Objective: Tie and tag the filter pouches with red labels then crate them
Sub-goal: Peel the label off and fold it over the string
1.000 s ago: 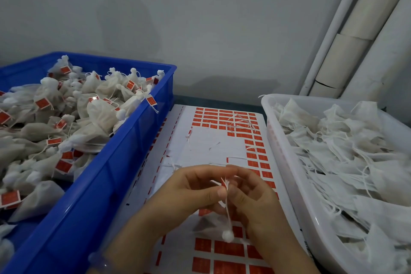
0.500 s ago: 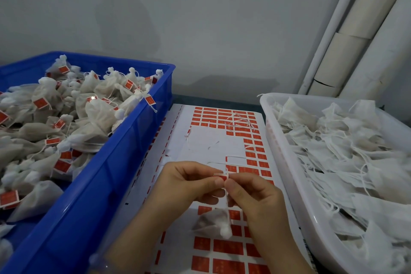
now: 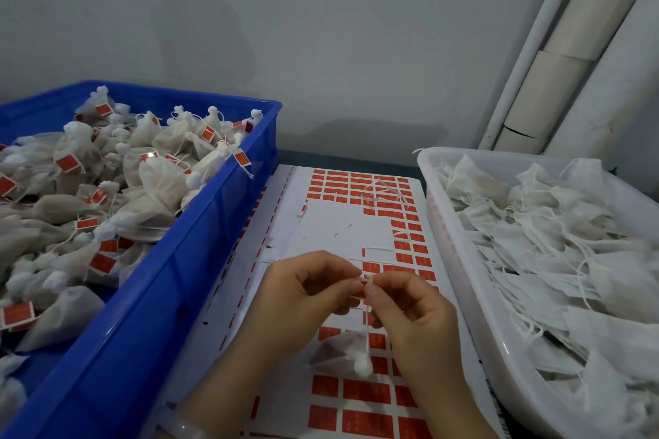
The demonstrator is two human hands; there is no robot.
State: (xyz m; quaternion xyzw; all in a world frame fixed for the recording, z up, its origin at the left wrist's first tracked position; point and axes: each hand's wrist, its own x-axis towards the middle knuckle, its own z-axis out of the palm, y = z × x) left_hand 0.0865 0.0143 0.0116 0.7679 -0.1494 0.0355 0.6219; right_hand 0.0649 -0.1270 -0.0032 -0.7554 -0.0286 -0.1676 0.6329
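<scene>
Two bare hands meet fingertip to fingertip above a white backing sheet [image 3: 342,224] of small red rectangular stickers. The left hand [image 3: 306,287] and the right hand [image 3: 410,306] each pinch, thumb against forefinger, a small red label [image 3: 365,276] at the top end of a thin white string [image 3: 367,328]. From the pinch the string runs straight down to a bunched, ball-like neck. The filter pouch [image 3: 335,349] – soft, translucent white mesh, slightly blurred – sits below the grip, long axis roughly level, neck to the right, body spreading left. Whether it hangs free or rests on the sheet cannot be told. Left of the grip, a glossy blue plastic crate [image 3: 199,253] holds tied, tagged pouches [image 3: 157,182]; to the right, a white plastic tray [image 3: 463,260] holds limp untied pouches [image 3: 556,249].
</scene>
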